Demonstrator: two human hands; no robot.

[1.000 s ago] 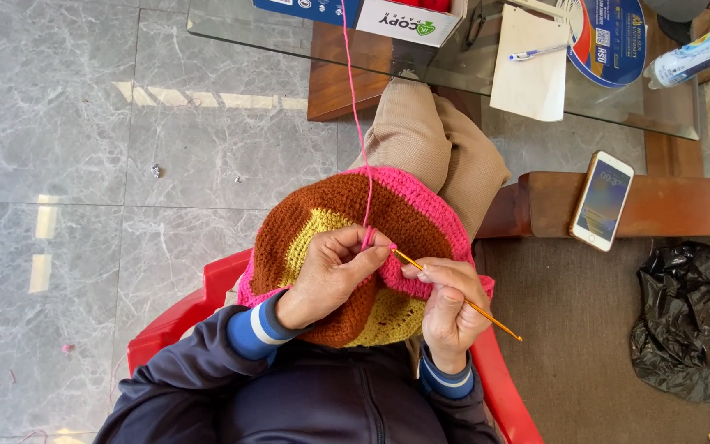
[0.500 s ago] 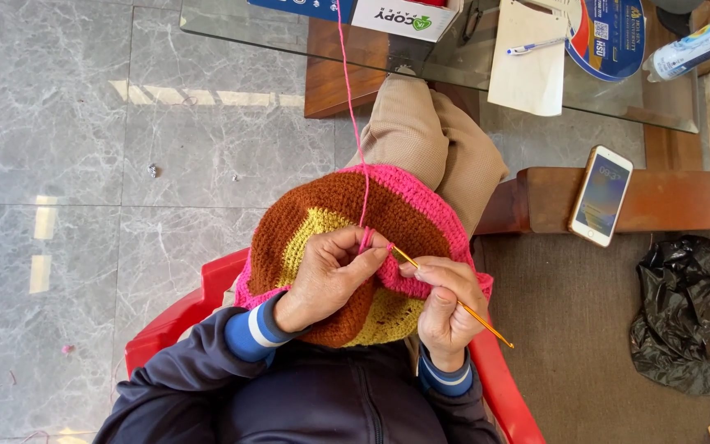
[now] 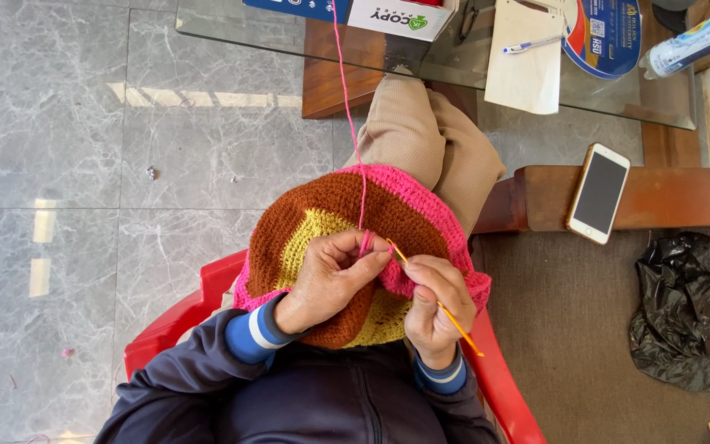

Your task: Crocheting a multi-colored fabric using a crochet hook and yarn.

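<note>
Seated in red plastic chair (image 3: 178,321), round crocheted piece in brown, yellow and pink bands (image 3: 330,214) draped over lap and knee. Left hand (image 3: 330,275): fingers curled, thumb and forefinger pinching the pink edge and the pink yarn strand (image 3: 347,90), which runs taut up toward the glass tabletop (image 3: 232,33). Right hand (image 3: 433,308): fingers pressed together around thin orange crochet hook (image 3: 441,306), tip at the pink edge. White smartphone (image 3: 597,193) on wooden bench arm, well apart. Risk, as judged: taut strand snagging on table edge, pulling loop off hook; loosened pinch dropping stitch tension.
</note>
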